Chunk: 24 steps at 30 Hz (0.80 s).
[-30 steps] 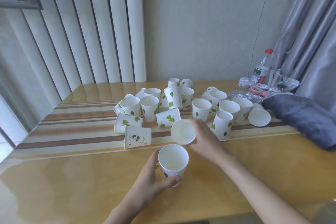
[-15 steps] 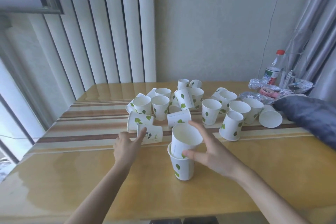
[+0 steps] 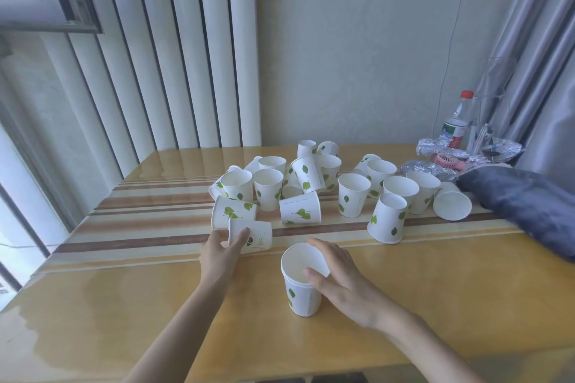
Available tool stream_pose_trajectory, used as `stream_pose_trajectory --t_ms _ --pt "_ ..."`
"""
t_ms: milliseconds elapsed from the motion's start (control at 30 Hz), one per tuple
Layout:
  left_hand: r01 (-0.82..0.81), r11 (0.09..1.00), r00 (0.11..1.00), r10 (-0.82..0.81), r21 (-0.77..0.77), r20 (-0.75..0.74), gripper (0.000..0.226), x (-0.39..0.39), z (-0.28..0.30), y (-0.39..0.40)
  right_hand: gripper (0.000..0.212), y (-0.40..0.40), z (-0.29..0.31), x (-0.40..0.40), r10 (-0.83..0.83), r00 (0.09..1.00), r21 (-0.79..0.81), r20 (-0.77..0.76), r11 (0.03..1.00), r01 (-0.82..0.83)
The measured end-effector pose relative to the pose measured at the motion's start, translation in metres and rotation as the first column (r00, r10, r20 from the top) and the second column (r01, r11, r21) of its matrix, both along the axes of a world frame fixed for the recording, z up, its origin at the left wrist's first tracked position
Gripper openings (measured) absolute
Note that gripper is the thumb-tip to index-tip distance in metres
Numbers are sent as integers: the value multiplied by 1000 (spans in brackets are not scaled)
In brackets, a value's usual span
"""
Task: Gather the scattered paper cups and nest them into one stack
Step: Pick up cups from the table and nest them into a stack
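Observation:
A short stack of two nested white paper cups with green leaves (image 3: 301, 289) stands upright near the table's front. My right hand (image 3: 336, 277) rests on the stack's rim, thumb on the near edge and fingers behind it. My left hand (image 3: 221, 250) closes around the mouth end of a cup lying on its side (image 3: 253, 235). Beyond them several more leaf-printed cups (image 3: 353, 194) are scattered, some upright, some tipped over.
The wooden table (image 3: 124, 305) has a striped band across its middle. A dark blue cushion (image 3: 525, 202) lies at the right. Behind it are crumpled foil (image 3: 435, 148), a pink object and a plastic bottle (image 3: 455, 124). Vertical blinds and curtains flank the wall.
My right hand has pushed the upper cup down into the lower one. My left hand let go of the stack, moved left and forward, and took hold of the lying cup.

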State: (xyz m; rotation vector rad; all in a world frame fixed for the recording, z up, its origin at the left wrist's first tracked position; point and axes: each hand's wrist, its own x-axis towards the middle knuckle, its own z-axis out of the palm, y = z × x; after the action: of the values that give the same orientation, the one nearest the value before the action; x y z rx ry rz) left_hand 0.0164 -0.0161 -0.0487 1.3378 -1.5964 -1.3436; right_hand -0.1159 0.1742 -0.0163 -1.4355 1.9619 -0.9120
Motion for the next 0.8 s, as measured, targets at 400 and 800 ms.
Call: stream_pose_trajectory --t_ms 400,800 --pt "294 787 937 -351 -543 0 25 3 85 34 41 9 -5 -97 -780 625 -398 42 560 726" --pt "726 557 686 -548 -403 478 78 -16 103 81 67 -26 -7 -129 -810 582 -221 70 556 801"
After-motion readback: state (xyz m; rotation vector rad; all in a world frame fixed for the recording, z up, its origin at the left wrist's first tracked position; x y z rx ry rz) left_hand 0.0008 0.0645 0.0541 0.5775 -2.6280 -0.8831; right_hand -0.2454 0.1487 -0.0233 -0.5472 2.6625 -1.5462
